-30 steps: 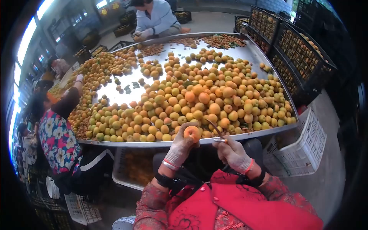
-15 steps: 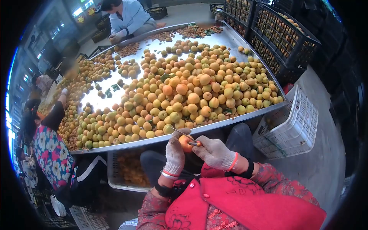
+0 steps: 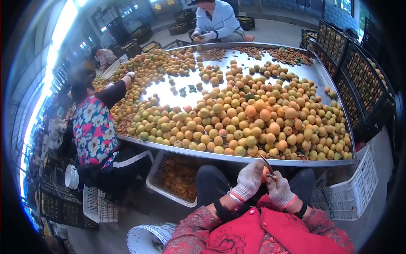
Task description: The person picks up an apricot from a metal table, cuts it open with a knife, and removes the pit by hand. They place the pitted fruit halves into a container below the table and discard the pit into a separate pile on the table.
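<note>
My left hand (image 3: 249, 180), in a grey knit glove, is closed around an orange apricot (image 3: 265, 172) just below the table's near edge. My right hand (image 3: 278, 190), also gloved, grips a small knife (image 3: 267, 166) whose blade rests against that apricot. Both hands are close together above my lap, over my red apron. A big heap of orange and yellow-green apricots (image 3: 253, 122) covers the shiny metal table (image 3: 237, 157) in front of me.
A white crate (image 3: 351, 190) stands on the floor at my right; another crate with cut fruit (image 3: 179, 175) sits under the table. Black crates of fruit (image 3: 359, 72) are stacked at the right. A person in a floral top (image 3: 95, 127) works at the left, another at the far end (image 3: 215, 21).
My hands have come together and dropped below the table's edge; the knife now meets the apricot held in my left hand. My head has turned, shifting the view left.
</note>
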Action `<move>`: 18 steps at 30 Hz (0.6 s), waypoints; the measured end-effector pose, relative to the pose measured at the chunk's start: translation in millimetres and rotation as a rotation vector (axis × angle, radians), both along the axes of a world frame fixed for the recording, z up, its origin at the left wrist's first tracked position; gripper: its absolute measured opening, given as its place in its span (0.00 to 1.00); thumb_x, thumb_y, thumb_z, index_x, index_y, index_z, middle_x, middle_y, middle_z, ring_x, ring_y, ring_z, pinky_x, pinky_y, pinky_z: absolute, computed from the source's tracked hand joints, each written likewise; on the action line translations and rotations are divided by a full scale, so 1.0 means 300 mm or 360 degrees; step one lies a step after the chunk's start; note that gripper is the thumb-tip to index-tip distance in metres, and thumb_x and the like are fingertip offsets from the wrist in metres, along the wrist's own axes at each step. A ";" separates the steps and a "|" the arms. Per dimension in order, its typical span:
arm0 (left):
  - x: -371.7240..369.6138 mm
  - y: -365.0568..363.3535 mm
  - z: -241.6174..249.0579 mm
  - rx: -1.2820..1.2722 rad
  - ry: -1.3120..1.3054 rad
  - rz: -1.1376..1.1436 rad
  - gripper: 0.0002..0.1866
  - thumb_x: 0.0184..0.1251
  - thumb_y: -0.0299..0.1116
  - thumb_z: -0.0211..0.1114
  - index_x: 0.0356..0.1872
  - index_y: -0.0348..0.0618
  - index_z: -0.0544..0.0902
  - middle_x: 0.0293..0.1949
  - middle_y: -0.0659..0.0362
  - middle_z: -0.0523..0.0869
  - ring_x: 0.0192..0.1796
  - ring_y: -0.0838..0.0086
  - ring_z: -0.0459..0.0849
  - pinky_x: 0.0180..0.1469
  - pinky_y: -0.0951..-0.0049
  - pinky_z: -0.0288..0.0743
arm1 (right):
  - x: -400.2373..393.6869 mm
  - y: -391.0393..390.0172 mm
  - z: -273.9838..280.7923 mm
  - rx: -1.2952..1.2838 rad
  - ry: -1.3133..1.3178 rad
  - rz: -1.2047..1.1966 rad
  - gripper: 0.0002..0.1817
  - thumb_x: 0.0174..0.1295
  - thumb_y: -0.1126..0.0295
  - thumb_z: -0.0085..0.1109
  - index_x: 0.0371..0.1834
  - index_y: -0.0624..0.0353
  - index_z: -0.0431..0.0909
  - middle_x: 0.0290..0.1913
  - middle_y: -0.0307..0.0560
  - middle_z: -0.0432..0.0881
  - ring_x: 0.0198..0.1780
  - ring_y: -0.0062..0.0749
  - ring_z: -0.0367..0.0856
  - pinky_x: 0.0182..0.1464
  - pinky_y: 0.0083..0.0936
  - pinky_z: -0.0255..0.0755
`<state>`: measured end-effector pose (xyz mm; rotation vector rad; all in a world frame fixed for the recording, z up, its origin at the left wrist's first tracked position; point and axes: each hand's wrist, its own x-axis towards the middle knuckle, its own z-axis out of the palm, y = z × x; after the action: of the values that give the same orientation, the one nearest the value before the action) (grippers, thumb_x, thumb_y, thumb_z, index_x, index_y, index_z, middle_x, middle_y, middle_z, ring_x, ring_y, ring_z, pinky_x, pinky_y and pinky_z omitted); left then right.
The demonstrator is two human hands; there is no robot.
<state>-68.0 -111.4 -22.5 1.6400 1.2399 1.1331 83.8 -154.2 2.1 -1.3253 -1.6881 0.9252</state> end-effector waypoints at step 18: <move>-0.006 0.088 0.032 -0.0572 -0.1099 0.0032 0.38 0.71 0.70 0.38 0.45 0.43 0.80 0.33 0.58 0.84 0.30 0.72 0.84 0.32 0.73 0.80 | -0.007 0.061 0.117 -0.1162 0.1034 0.0098 0.18 0.76 0.54 0.44 0.34 0.55 0.70 0.15 0.34 0.63 0.12 0.23 0.61 0.16 0.23 0.58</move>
<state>-69.8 -84.9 -13.0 0.8558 0.9273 1.2530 81.7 -136.0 37.2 -1.1973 -0.9082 1.8798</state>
